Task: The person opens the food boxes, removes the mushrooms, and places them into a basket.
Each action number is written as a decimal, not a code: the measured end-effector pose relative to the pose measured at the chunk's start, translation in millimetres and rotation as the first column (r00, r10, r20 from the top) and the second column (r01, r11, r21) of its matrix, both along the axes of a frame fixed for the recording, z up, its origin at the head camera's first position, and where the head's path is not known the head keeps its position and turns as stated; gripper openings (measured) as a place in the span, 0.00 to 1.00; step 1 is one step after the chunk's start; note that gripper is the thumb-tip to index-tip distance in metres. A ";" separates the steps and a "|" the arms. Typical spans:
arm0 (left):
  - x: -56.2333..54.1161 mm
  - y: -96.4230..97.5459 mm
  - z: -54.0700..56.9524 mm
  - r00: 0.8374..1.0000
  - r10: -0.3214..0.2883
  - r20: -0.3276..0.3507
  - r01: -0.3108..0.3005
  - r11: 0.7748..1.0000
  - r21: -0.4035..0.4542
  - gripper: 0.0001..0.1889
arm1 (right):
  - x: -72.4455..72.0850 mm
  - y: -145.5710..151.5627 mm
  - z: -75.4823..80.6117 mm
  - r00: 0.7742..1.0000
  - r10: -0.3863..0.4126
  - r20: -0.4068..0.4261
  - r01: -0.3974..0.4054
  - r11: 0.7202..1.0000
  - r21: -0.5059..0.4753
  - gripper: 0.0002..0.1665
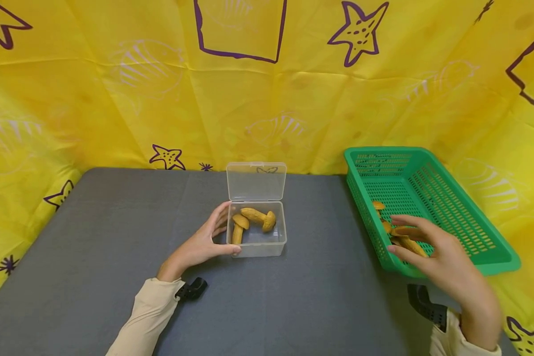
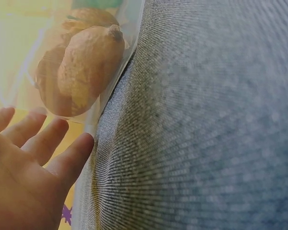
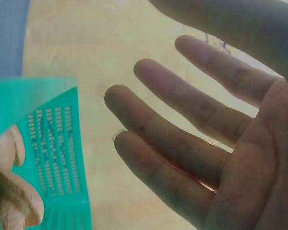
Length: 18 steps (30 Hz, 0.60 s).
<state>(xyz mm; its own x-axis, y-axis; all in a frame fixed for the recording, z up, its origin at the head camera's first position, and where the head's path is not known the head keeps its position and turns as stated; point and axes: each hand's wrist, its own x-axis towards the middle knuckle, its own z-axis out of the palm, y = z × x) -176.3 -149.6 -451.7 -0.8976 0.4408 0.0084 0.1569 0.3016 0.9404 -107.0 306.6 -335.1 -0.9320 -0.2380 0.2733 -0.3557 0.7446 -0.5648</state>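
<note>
In the head view, a clear plastic box (image 1: 263, 249) with its lid (image 1: 255, 182) raised stands on the table. Two brown mushrooms lie inside: one mushroom (image 1: 238, 232) at the left, another mushroom (image 1: 260, 217) across the back. My left hand (image 1: 200, 242) is at the box's left side, its thumb at the front corner and its fingers extended along the side wall. Over the near left part of a green basket (image 1: 463, 198) hovers my right hand (image 1: 440, 247), fingers spread, holding nothing in the right wrist view. Several mushrooms (image 1: 410, 244) lie beneath it, partly hidden.
A dark grey cloth covers the table (image 1: 320, 296). Behind it hangs a yellow curtain (image 1: 311, 99) printed with starfish and fish. The basket stands at the table's right, with raised slotted walls.
</note>
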 end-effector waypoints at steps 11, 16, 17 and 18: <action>1.1 1.6 0.9 0.998 0.009 -0.059 -0.007 0.999 0.043 0.60 | -2.3 -20.2 1.3 0.998 0.059 -0.003 -0.059 0.998 0.001 0.36; 1.9 7.8 -0.4 0.997 0.043 -0.068 -0.039 0.998 0.058 0.59 | -4.0 -27.9 -0.5 0.998 0.062 0.005 -0.062 0.998 0.024 0.34; 2.3 9.1 -0.6 0.997 0.048 -0.063 -0.044 0.998 0.055 0.59 | -4.3 -29.5 -1.3 0.998 0.068 0.004 -0.068 0.997 0.026 0.34; 2.7 10.3 -0.5 0.997 0.053 -0.056 -0.051 0.998 0.049 0.58 | -4.4 -31.6 -2.1 0.998 0.070 0.003 -0.070 0.997 0.034 0.34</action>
